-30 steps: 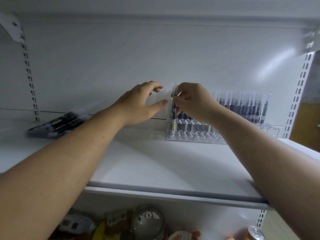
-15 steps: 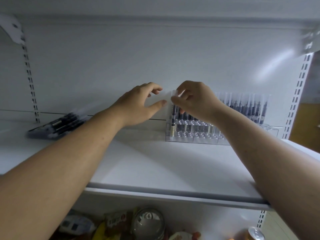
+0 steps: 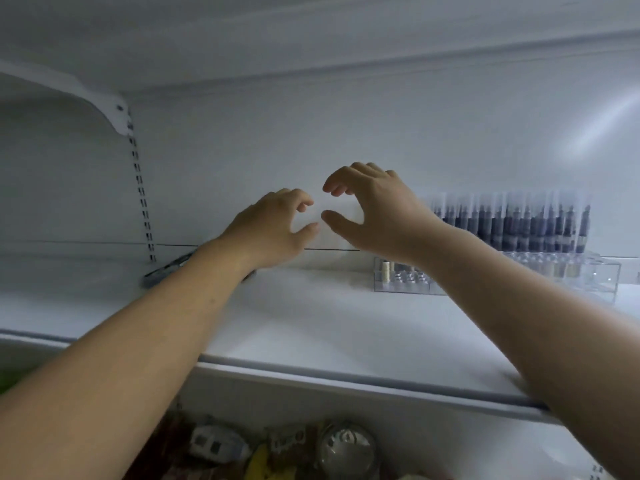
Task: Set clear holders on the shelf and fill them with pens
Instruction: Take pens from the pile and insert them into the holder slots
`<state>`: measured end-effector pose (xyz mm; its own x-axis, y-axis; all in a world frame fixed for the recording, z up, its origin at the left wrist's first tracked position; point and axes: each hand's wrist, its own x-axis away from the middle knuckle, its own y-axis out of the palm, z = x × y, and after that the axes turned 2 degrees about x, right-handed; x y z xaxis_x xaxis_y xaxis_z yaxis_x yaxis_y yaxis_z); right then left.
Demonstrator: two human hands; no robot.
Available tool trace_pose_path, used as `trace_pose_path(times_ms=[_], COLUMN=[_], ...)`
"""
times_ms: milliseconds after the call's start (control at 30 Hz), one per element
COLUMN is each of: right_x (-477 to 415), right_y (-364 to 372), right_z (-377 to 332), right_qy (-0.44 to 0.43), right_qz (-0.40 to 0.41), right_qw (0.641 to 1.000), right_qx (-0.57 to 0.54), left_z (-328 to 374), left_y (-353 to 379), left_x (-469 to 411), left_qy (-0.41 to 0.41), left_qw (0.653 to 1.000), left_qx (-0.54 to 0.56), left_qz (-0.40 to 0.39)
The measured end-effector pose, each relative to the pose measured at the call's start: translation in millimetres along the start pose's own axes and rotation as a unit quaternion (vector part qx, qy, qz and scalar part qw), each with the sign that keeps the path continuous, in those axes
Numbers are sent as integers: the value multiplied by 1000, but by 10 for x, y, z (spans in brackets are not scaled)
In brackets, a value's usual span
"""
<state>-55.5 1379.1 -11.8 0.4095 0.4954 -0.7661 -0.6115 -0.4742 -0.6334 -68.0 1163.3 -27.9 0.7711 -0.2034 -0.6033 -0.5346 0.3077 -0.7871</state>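
Two bare forearms (image 3: 145,341), bare left hand (image 3: 273,230), bare right hand (image 3: 374,209).

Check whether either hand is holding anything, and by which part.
It cannot be told: the left hand and right hand are curved toward a faint pale patch between them, but blur hides whether either grips it.

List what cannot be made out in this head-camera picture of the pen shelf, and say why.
- Pens in the clear holder: blurred, head view; count unreadable.
- Holder's middle: hidden behind the right forearm.
- Dark pack at left: mostly behind the left forearm.
- Whether the left hand pinches anything: too pale against the wall.
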Motion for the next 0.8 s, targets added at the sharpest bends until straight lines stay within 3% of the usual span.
trace_pose_path(times_ms=[233, 400, 800], right_x=[-13, 28, 105], right_y=[307, 334, 302], right_z=[-512, -545, -311], right_qy=[-82, -87, -38], right_qz=[-87, -106, -154], right_qw=[992, 990, 986], right_qx=[-30, -44, -47], left_z=[-782, -895, -616], left_y=[-182, -135, -149], left_x=[449, 496, 336], left_qy=[-147, -166, -222], left_qw=[979, 965, 949], left_qx=[-90, -145, -114], left_qz=[-108, -143, -193])
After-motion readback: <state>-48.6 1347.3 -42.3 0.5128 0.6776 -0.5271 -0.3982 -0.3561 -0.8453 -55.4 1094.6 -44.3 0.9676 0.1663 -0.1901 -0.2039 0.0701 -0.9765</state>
